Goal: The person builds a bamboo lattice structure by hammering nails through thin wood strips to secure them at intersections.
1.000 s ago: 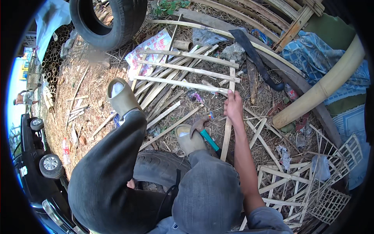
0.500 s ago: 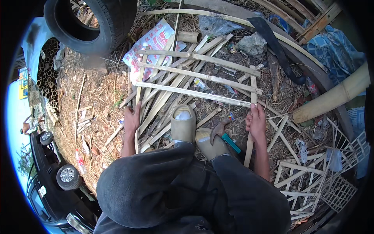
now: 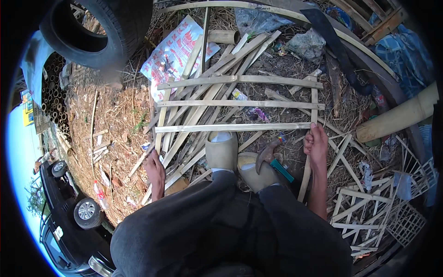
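Observation:
Before my feet I hold up a ladder-like bamboo frame (image 3: 240, 105): three cross slats joined to two side strips. My left hand (image 3: 156, 173) is closed around the lower part of its left side strip. On the right side strip, just below the nearest cross slat, my right hand (image 3: 316, 143) grips with curled fingers; the strip's lower end sticks out below it. A claw hammer (image 3: 278, 169) with a teal handle and rusty head rests against my right slipper (image 3: 256, 174). Loose bamboo strips (image 3: 198, 111) lie in a pile under the frame's left half.
At the far left stands a tire (image 3: 117, 39). A thick bamboo pole (image 3: 397, 115) juts in from the right, near a grey stone (image 3: 307, 46). Lattice bamboo pieces (image 3: 364, 207) lie at lower right. A plastic bottle (image 3: 99, 193) and a dark vehicle (image 3: 69, 226) are to the left.
The frame has come nearer to my feet and turned more level, its left side lowered. Both hands have moved with it, the left one down toward me. The view has shifted slightly.

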